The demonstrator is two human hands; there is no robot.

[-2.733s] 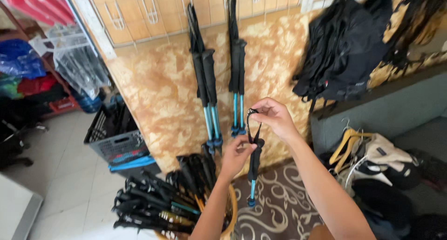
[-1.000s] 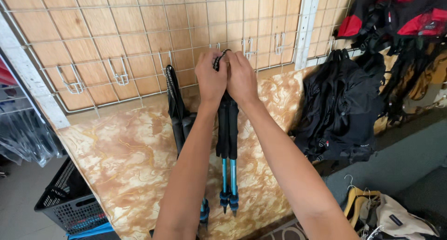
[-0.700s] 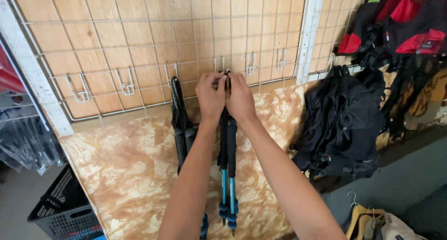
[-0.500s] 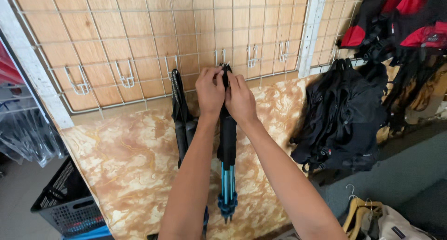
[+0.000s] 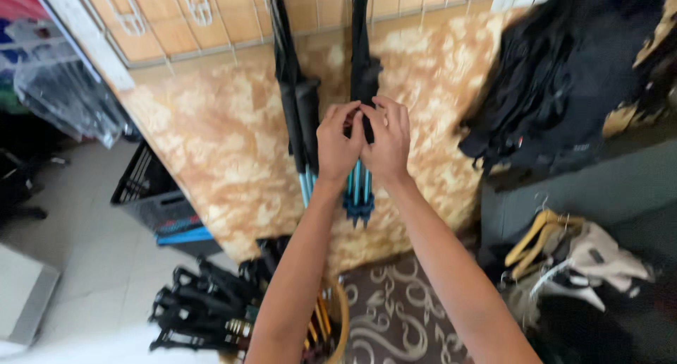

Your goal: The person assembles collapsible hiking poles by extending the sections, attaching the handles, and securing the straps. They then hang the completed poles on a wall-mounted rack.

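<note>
A folded bundle of black trekking poles (image 5: 364,68) with blue lower sections hangs from the wire grid (image 5: 197,11) on the wall. My left hand (image 5: 337,147) and my right hand (image 5: 388,142) are side by side at its middle. Their fingers curl onto the bundle and the fingertips meet in front of it. A second, similar bundle of poles (image 5: 296,103) hangs just to the left, close beside my left hand.
Several folded poles (image 5: 204,307) lie piled on the floor below, next to a round basket (image 5: 340,314) and a patterned rug (image 5: 395,314). A black crate (image 5: 151,195) stands at the left. Black backpacks (image 5: 564,75) hang at the right, with hangers (image 5: 536,244) beneath them.
My hands have come down from the hook at the top of the bundle to its middle. The view has tilted down toward the floor.
</note>
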